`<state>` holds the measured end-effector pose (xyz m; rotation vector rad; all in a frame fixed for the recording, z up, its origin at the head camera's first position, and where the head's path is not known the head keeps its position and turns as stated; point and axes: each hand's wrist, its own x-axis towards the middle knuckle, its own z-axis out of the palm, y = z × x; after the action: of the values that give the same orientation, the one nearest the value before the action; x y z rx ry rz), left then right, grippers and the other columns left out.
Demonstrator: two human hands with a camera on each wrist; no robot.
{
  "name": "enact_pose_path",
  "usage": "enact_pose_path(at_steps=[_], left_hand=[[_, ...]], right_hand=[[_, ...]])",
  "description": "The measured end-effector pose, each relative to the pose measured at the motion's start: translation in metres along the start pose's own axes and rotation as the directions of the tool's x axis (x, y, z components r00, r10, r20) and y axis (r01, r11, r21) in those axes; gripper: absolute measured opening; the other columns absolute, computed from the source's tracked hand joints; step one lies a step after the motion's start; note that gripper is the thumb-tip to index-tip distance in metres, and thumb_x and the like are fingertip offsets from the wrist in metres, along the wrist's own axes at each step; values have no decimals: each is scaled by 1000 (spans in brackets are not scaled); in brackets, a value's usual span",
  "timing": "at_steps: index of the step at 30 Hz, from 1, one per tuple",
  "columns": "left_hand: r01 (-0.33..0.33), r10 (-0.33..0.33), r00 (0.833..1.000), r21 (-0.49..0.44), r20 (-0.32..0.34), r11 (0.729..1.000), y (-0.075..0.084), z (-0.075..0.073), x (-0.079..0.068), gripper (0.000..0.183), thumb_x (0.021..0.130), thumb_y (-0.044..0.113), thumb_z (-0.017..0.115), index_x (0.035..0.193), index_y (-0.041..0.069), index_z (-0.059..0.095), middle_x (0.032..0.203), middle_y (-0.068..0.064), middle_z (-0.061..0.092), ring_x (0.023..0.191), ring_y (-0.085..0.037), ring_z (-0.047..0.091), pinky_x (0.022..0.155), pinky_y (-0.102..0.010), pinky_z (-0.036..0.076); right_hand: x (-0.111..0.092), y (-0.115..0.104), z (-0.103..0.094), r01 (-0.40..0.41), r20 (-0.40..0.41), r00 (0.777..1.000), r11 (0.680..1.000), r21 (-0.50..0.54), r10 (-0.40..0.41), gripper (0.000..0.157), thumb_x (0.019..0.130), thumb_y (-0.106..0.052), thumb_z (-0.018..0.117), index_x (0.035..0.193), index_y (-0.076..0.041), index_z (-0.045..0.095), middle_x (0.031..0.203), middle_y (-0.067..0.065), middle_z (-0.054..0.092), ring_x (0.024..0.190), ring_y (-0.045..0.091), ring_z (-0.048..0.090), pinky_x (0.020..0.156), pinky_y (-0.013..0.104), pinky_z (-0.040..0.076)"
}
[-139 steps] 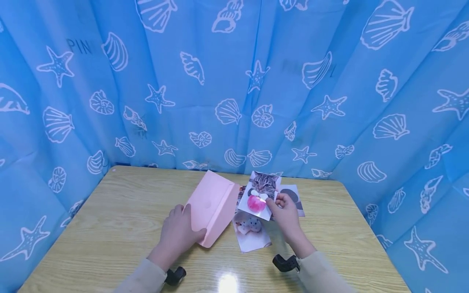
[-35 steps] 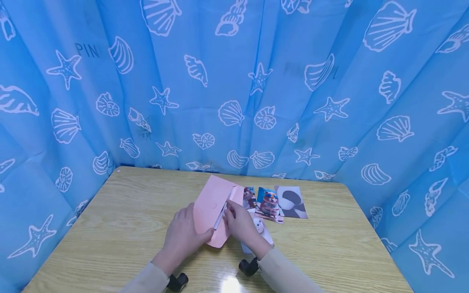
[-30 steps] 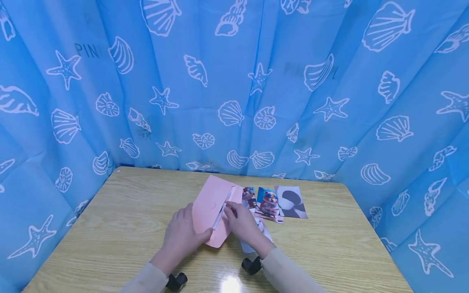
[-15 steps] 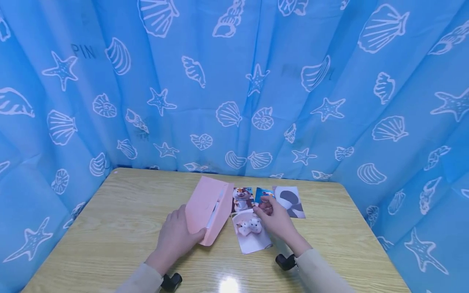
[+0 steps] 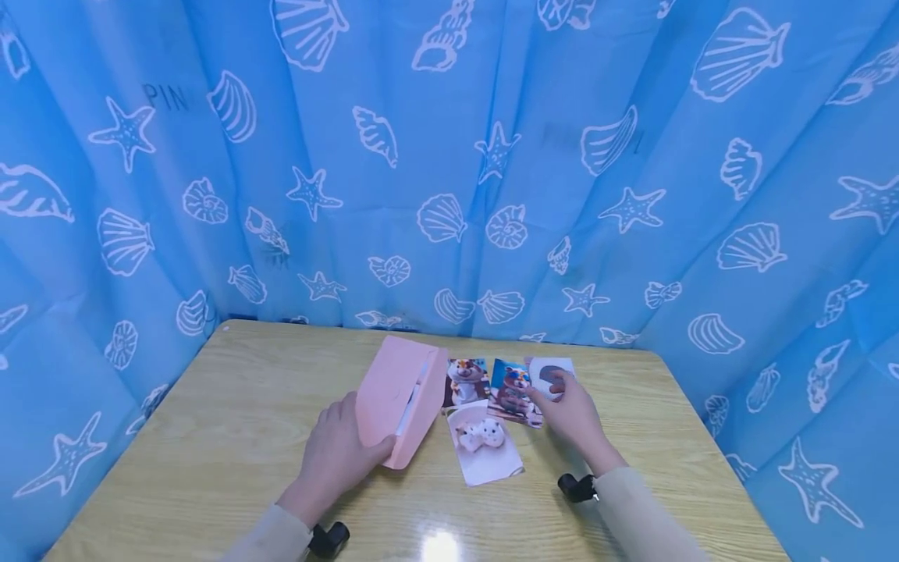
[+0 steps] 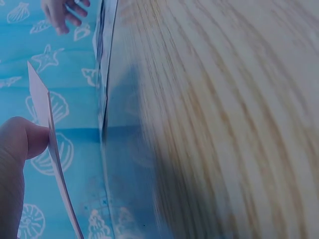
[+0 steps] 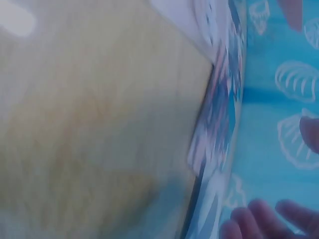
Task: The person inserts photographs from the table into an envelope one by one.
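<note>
My left hand (image 5: 339, 446) grips a pink envelope (image 5: 393, 390) by its near left side, thumb over the lower edge. A pale strip of photo edge (image 5: 406, 416) shows in the envelope's mouth. In the left wrist view the thumb (image 6: 36, 141) presses the envelope (image 6: 56, 154). Over the right-hand photos my right hand (image 5: 572, 415) hovers, fingers spread and holding nothing visible. Beneath it lies a grey-and-white photo (image 5: 539, 370), partly covered by the hand. Beside that are a photo of a hamster in sunglasses (image 5: 507, 396), another hamster photo (image 5: 467, 382) and a photo of two white hamsters (image 5: 489, 462).
All of this is on a wood-grain table (image 5: 232, 437). A blue curtain (image 5: 449, 156) with white shells and starfish hangs behind and along both sides. Glare (image 5: 439, 546) shines on the near table edge.
The right hand held a cat photo, then worked it at the envelope's mouth. It let go and moved right, over the photos. The left hand kept its grip on the envelope.
</note>
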<state>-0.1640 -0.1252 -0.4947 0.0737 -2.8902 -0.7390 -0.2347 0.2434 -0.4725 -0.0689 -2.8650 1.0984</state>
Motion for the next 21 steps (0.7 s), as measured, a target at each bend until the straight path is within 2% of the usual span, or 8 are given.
enact_pose_path(at_steps=[6, 10, 17, 21], left_hand=[[-17, 17, 1000, 20, 1, 1000, 0, -3, -2, 97, 72, 63, 69, 136, -6, 46, 125, -23, 52, 110, -35, 50, 89, -50, 45], [-26, 26, 1000, 37, 11, 999, 1, -5, -2, 93, 74, 62, 68, 133, -8, 50, 123, -24, 51, 110, -35, 49, 89, -50, 45], [-37, 37, 999, 38, -1, 999, 0, -7, -3, 93, 74, 61, 68, 133, -8, 50, 123, -24, 51, 111, -35, 49, 89, -50, 44], [-32, 31, 999, 35, 8, 999, -1, -7, -3, 93, 74, 62, 68, 134, -7, 50, 124, -23, 50, 111, -35, 48, 90, -50, 44]], right_hand=[[13, 16, -13, -95, -45, 995, 995, -1, 95, 86, 87, -55, 63, 141, 6, 36, 128, 31, 51, 117, 42, 51, 94, 54, 42], [20, 25, -18, -144, -39, 989, 989, 16, 145, 90, 87, -55, 64, 141, 10, 33, 131, 35, 46, 120, 46, 47, 95, 55, 40], [24, 33, -23, -237, 44, 971, 971, 8, 236, 99, 85, -55, 65, 141, 16, 25, 136, 40, 35, 125, 53, 36, 101, 59, 33], [25, 38, -20, -279, 66, 958, 960, -35, 280, 99, 80, -54, 71, 131, 21, 31, 126, 41, 41, 114, 52, 44, 94, 58, 38]])
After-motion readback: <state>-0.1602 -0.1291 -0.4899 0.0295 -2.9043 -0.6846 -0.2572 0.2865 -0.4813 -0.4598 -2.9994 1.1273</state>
